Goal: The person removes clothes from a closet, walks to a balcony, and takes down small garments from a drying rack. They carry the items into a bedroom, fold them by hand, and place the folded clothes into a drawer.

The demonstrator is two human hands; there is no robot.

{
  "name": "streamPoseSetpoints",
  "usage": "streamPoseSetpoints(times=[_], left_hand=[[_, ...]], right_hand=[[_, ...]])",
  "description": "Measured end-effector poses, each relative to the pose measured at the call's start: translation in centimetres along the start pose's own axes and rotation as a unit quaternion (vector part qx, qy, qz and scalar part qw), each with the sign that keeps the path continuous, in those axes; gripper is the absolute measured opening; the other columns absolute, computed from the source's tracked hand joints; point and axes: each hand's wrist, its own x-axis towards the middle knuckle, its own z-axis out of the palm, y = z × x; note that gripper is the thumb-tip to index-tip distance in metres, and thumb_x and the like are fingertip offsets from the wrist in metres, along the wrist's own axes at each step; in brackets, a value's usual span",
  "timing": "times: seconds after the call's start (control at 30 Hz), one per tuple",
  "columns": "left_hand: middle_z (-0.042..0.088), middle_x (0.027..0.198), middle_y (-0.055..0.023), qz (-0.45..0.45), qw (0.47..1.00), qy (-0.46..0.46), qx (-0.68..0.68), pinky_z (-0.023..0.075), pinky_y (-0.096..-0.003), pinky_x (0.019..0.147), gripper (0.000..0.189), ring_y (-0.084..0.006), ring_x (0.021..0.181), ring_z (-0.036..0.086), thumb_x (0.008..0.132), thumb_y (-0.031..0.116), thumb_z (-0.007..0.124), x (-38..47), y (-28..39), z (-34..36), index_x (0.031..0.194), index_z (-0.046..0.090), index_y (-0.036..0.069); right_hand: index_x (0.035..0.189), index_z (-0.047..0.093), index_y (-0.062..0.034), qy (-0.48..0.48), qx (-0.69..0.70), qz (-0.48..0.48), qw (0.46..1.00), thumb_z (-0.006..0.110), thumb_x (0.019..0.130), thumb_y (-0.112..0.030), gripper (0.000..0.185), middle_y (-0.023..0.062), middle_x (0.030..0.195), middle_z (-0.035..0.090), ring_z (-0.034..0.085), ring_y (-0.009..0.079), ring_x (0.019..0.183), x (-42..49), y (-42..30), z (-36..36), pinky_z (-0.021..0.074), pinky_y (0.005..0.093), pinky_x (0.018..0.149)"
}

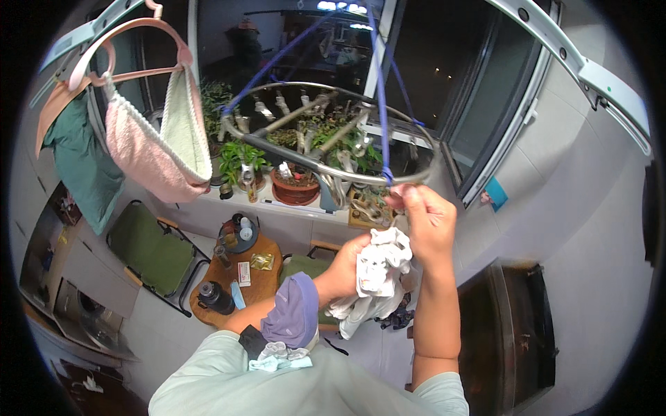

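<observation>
My left hand [348, 265] grips a bunched white garment [382, 260], with more white cloth [364, 314] hanging below it. Over my left forearm lies a purple garment [291, 312] with a waistband. By the elbow are a black cloth [252, 340], a pale grey piece and a light blue cloth [278, 363]. Raised higher, my right hand [429, 221] has its fingertips pinched together just under the front rim of a round metal drying hanger [333, 170]. What sits between those fingertips is blurred. Clips [281, 104] dangle from the hanger, which hangs by blue cords [380, 93].
A pink towel [151, 151] and a green cloth [83, 156] hang at the left. Behind the ring, potted plants [295, 187] line a sill. Below stand a wooden table [270, 244] bearing a black flask [216, 297], and a green folding chair [151, 247]. A dark cabinet [499, 333] is at right.
</observation>
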Motion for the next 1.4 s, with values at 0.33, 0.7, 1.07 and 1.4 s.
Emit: streamPoseSetpoints(times=[0.33, 0.7, 1.07, 1.4], left_hand=[[0.069, 0.131, -0.0057, -0.060, 0.988, 0.133, 0.051, 0.0550, -0.0344, 0.099, 0.040, -0.0153, 0.116, 0.066, 0.105, 0.019, 0.061, -8.7, -2.8, 0.0, 0.143, 0.056, 0.006], [0.060, 0.138, -0.0066, -0.004, 0.943, 0.329, 0.043, 0.0486, -0.0298, 0.104, 0.073, -0.0128, 0.123, 0.059, 0.089, -0.005, 0.078, -21.3, 5.5, -3.3, 0.151, 0.041, 0.003], [0.068, 0.127, -0.0069, 0.061, 0.917, 0.382, -0.095, 0.0534, -0.0386, 0.104, 0.048, -0.0201, 0.118, 0.066, 0.095, -0.005, 0.072, -42.6, 16.8, -11.1, 0.139, 0.055, 0.004], [0.065, 0.133, -0.0106, 0.134, 0.849, 0.501, -0.102, 0.0475, -0.0451, 0.112, 0.056, -0.0277, 0.123, 0.062, 0.091, -0.012, 0.060, -54.7, 23.8, -13.4, 0.144, 0.055, 0.005]], right_hand=[[0.154, 0.042, 0.0051, 0.213, 0.019, -0.068, 0.974, 0.060, 0.109, -0.024, 0.056, 0.0162, 0.146, 0.057, 0.056, 0.0216, 0.128, -0.1, 2.3, -2.4, 0.0485, 0.0325, 0.101], [0.124, 0.061, 0.0046, 0.289, -0.101, -0.299, 0.904, 0.055, 0.089, -0.004, 0.037, 0.0233, 0.139, 0.057, 0.054, 0.0320, 0.130, -2.3, -10.0, 2.7, 0.0358, 0.0456, 0.118], [0.097, 0.070, -0.0009, -0.020, -0.128, -0.431, 0.893, 0.065, 0.076, -0.004, 0.023, 0.0143, 0.088, 0.072, 0.068, 0.0335, 0.086, -13.1, -18.1, 24.0, 0.0552, 0.0438, 0.081], [0.099, 0.074, -0.0007, -0.095, -0.084, -0.423, 0.897, 0.075, 0.073, 0.003, 0.027, 0.0136, 0.097, 0.074, 0.070, 0.0333, 0.091, -12.9, -20.1, 35.7, 0.0567, 0.0413, 0.083]])
